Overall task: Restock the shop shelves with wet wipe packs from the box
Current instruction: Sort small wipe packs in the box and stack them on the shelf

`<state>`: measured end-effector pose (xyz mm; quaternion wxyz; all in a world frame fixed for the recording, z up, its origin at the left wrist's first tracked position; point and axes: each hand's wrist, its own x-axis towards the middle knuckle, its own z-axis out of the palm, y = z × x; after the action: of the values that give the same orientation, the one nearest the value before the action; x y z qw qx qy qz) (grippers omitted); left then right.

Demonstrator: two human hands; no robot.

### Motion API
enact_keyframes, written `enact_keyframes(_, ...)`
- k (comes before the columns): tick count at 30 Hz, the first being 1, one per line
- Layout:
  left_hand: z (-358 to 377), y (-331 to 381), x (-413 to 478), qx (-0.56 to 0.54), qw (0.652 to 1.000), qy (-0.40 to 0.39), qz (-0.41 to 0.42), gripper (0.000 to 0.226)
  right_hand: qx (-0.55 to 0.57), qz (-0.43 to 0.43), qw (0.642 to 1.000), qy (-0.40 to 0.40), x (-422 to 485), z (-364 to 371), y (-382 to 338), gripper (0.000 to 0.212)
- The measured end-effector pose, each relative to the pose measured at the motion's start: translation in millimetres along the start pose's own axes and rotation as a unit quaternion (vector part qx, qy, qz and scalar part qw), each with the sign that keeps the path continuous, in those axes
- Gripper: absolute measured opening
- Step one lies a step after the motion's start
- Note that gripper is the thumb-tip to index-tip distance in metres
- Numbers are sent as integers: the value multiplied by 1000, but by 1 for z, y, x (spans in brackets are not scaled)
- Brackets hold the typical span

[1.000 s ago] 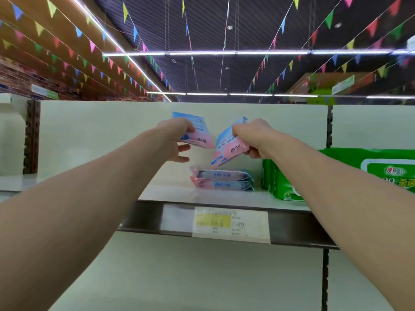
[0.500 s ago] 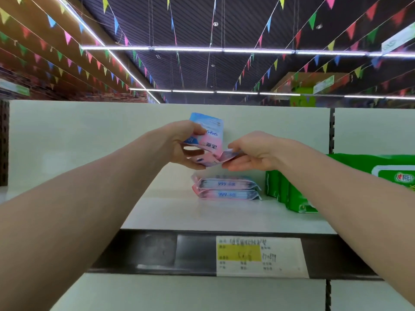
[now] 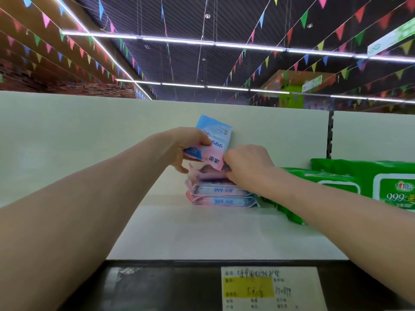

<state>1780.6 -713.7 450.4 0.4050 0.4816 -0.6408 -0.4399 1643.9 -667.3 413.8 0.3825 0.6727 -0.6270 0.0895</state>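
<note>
My left hand [image 3: 187,148] grips a small blue and pink wet wipe pack [image 3: 214,140], held upright above the shelf. My right hand [image 3: 248,164] lies on another blue and pink pack [image 3: 207,175], which sits on top of a stack of two like packs [image 3: 221,196] near the back of the white shelf [image 3: 213,232]. The fingertips of my right hand are hidden behind the hand, so I cannot see how they meet the pack. The box is out of view.
Large green wet wipe packs [image 3: 350,187] stand on the shelf right of the stack. A dark front rail carries a price label [image 3: 269,288]. A white back panel [image 3: 89,142] rises behind the shelf. The shelf left of the stack is bare.
My right hand has lowered its pack flat onto the stack. My left hand has kept its pack raised. The view has moved closer to the shelf.
</note>
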Motion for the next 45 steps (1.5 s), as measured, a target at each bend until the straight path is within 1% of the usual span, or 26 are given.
enact_keyframes(4,-5,1,0,34,998,15,58,15,-32,-34,999,22,3,3,1,16)
enact_keyframes(7,-6,4,-3,80,988,29,128,22,-51,-66,996,42,10,6,3,27)
enact_keyframes(10,-4,4,-6,140,961,68,228,26,-54,-80,995,35,16,9,3,36)
enact_keyframes(14,3,-4,-1,211,921,81,317,37,30,-80,996,-24,18,16,8,31)
enact_keyframes(16,6,-6,3,265,891,101,356,37,66,-64,994,-67,15,18,10,38)
enact_keyframes(17,7,-7,4,306,868,121,372,36,82,-50,992,-78,14,16,11,42)
enact_keyframes(18,8,-8,6,351,840,143,389,34,101,-33,991,-78,13,12,14,41)
enact_keyframes(20,8,-12,10,436,782,179,409,29,135,7,990,-39,12,-1,22,24)
enact_keyframes(21,8,-14,12,461,764,188,410,27,133,28,991,-2,12,-8,27,19)
enact_keyframes(23,9,-19,15,489,748,188,407,27,119,53,988,80,13,-16,39,13)
enact_keyframes(24,11,-20,16,497,745,181,406,27,128,59,985,104,13,-18,43,13)
enact_keyframes(25,12,-21,17,498,747,173,405,26,142,60,983,103,13,-18,47,20)
enact_keyframes(26,13,-22,17,493,751,167,406,24,168,51,981,82,14,-17,49,33)
enact_keyframes(27,12,-21,16,485,757,162,407,23,219,42,973,50,14,-15,51,44)
enact_keyframes(28,12,-20,16,473,764,161,408,22,284,35,958,19,14,-14,52,51)
enact_keyframes(29,10,-20,15,455,776,161,406,22,340,26,940,-3,14,-12,53,51)
enact_keyframes(31,7,-17,14,391,817,159,393,22,384,14,923,7,16,-5,56,38)
enact_keyframes(33,4,-15,16,301,871,149,358,22,412,43,909,45,18,0,58,25)
enact_keyframes(35,1,-14,17,205,919,132,310,32,483,84,871,42,19,2,59,20)
enact_keyframes(37,-2,-13,16,113,950,108,269,38,553,122,824,30,23,2,58,21)
enact_keyframes(38,-3,-13,16,77,959,101,253,40,575,138,806,27,24,1,58,25)
enact_keyframes(39,-4,-12,17,46,965,98,238,43,585,149,797,23,25,0,58,33)
enact_keyframes(40,-4,-12,17,21,970,99,223,45,582,150,799,13,26,-1,58,44)
enact_keyframes(41,-5,-13,17,1,974,102,205,46,563,138,814,1,25,-1,58,57)
enact_keyframes(43,-5,-15,20,-34,982,98,159,44,486,83,869,-26,22,1,55,81)
enact_keyframes(45,-5,-18,21,-73,989,69,104,44,410,36,910,-49,21,6,51,91)
